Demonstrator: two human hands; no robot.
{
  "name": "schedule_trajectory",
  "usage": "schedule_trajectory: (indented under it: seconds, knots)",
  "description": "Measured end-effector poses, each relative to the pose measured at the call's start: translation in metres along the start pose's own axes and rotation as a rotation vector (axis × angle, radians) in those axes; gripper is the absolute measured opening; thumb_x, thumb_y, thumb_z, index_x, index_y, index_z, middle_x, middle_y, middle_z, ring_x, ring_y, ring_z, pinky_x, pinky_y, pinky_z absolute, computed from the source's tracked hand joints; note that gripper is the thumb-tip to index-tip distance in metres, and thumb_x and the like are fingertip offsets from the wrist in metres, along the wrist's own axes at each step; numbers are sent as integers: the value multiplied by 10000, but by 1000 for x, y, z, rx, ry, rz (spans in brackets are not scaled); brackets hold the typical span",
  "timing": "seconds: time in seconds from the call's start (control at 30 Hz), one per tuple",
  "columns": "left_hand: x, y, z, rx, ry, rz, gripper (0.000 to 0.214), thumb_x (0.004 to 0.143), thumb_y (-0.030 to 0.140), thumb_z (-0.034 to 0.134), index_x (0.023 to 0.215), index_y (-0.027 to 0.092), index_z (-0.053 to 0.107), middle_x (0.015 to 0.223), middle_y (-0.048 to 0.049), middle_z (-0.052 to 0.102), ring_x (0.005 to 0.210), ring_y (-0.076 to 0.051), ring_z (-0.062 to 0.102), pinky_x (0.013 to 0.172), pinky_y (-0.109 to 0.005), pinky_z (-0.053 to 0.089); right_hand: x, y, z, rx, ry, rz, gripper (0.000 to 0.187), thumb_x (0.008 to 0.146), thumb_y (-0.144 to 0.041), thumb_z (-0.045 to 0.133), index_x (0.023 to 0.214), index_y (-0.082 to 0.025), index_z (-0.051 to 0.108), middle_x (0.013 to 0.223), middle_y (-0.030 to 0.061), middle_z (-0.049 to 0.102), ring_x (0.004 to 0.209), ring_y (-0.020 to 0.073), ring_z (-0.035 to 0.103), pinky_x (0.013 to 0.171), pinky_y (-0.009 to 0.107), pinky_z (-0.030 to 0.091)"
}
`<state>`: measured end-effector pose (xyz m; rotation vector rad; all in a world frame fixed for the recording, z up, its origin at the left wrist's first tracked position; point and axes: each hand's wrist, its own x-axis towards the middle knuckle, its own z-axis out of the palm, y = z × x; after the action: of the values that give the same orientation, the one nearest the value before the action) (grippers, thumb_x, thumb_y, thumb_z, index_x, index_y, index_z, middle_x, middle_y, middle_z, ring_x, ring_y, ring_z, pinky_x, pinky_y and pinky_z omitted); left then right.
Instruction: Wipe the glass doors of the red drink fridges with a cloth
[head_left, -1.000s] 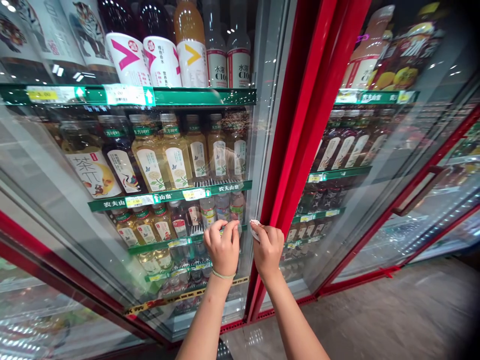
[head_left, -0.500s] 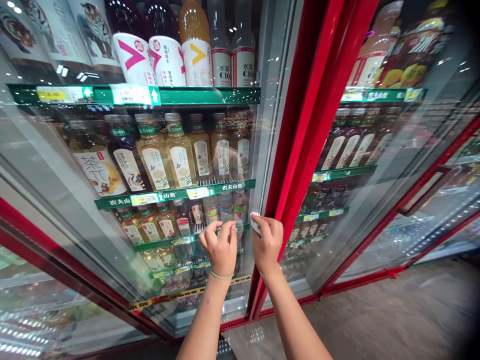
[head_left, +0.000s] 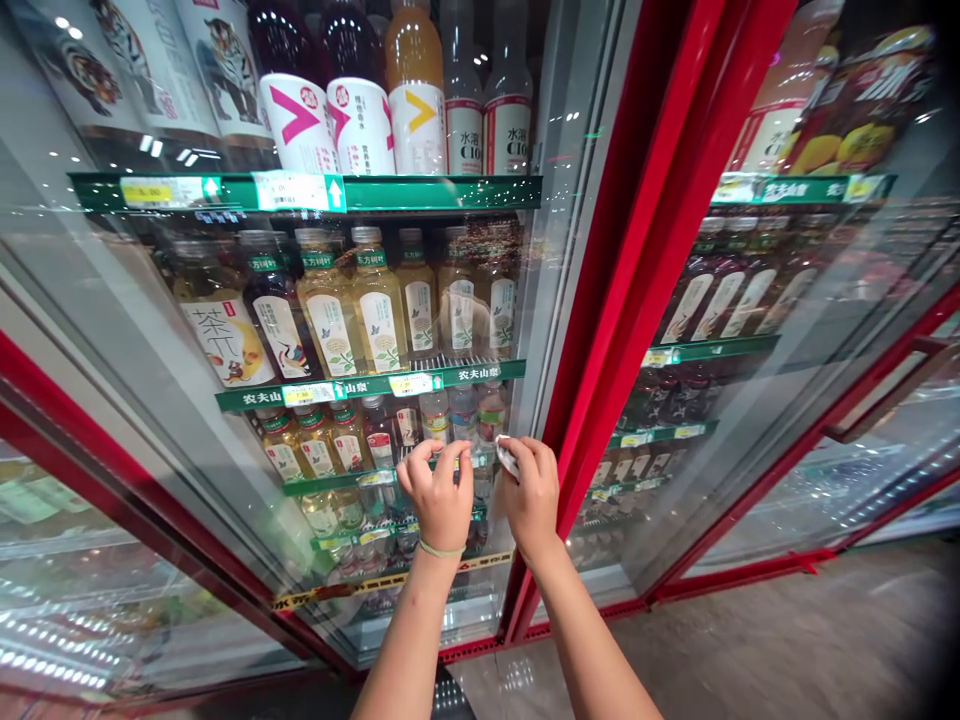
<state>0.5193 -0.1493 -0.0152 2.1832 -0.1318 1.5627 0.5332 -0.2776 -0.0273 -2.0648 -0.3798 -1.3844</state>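
Note:
In front of a glass cooler door (head_left: 566, 235), both of my hands are raised close together. My left hand (head_left: 439, 500), with a thin band (head_left: 441, 551) at its wrist, has its fingers bent and drawn in. Whatever may be between them cannot be made out. My right hand (head_left: 534, 495) pinches a small white crumpled piece (head_left: 508, 457); whether it is paper or plastic is unclear. A faint translucent patch shows just below that piece. Behind the glass stand tea bottles (head_left: 330, 310) on a green-edged shelf (head_left: 375, 384).
Taller drink bottles (head_left: 360, 115) fill the shelf above. A red door frame (head_left: 660, 230) runs down beside my right hand. Farther right is another cooler door with a handle (head_left: 885, 390). Grey floor (head_left: 750, 640) lies below.
The cooler and its bottles have shifted slightly right in view. My right hand has drawn a little nearer my left, and the white piece tilts more downward. The left hand looks much the same.

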Motion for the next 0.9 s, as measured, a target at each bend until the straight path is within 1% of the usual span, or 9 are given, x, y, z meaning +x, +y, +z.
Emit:
schedule_trajectory:
  seconds: [0.07,0.13,0.27,0.43,0.53,0.6,0.73,0.8,0.9]
  knots:
    - [1,-1,-1,-2,5,6,100,924,201,683,977,232,763,1053,-82,582,987,-215,545,959,-377,402,0,-2,1,4,42,50,325,952,-85,517,1217,-224,644,1063,94,629,1000,220,616,851,382,563]
    - [1,-2,-1,-2,7,10,97,919,195,690,975,229,762,1048,-82,581,985,-216,545,956,-375,401,0,-4,3,27,53,63,330,948,-77,517,1219,-220,639,1077,99,617,1023,221,619,869,383,567]
    - [3,-3,-4,-2,4,8,98,919,197,692,981,228,762,1048,-79,583,982,-216,544,954,-376,397,-1,-6,5,61,-42,14,340,929,-54,509,1195,-220,642,1057,87,611,998,210,612,856,366,573]
    - [5,-5,-7,-7,4,-8,95,914,194,700,978,229,761,1045,-78,583,979,-215,533,954,-375,404,-1,-9,9,68,50,78,386,922,-48,492,1239,-229,618,1098,101,604,1043,226,606,886,405,565]
    - [6,-9,-9,-7,9,-7,94,916,195,699,980,226,760,1042,-80,580,980,-215,532,951,-374,413,-3,-13,12,85,-17,14,366,922,-60,511,1219,-234,635,1074,95,607,1015,224,601,864,388,566]
    - [6,-11,-11,-9,10,-10,92,919,200,696,978,228,760,1031,-77,580,970,-212,530,938,-369,420,-6,-13,12,89,-54,4,376,909,-52,504,1207,-234,642,1061,89,606,997,220,600,848,380,567]
    - [7,-15,-13,-17,6,-7,94,927,201,685,980,226,759,1023,-74,585,960,-206,538,924,-363,428,-7,-12,12,90,17,88,416,902,-43,481,1242,-232,629,1102,101,590,1042,227,605,890,410,561]
    - [7,-15,-13,-15,9,-5,96,930,200,681,982,226,758,1022,-73,586,957,-203,539,921,-361,429,-6,-14,13,87,6,48,391,916,-55,494,1235,-232,634,1088,98,592,1030,226,599,881,403,560]
    - [8,-15,-13,-13,8,-2,92,928,197,686,981,225,755,1014,-70,587,949,-202,536,917,-359,429,-7,-16,14,89,-76,-13,370,916,-54,502,1209,-233,640,1056,85,600,990,218,591,844,377,562]
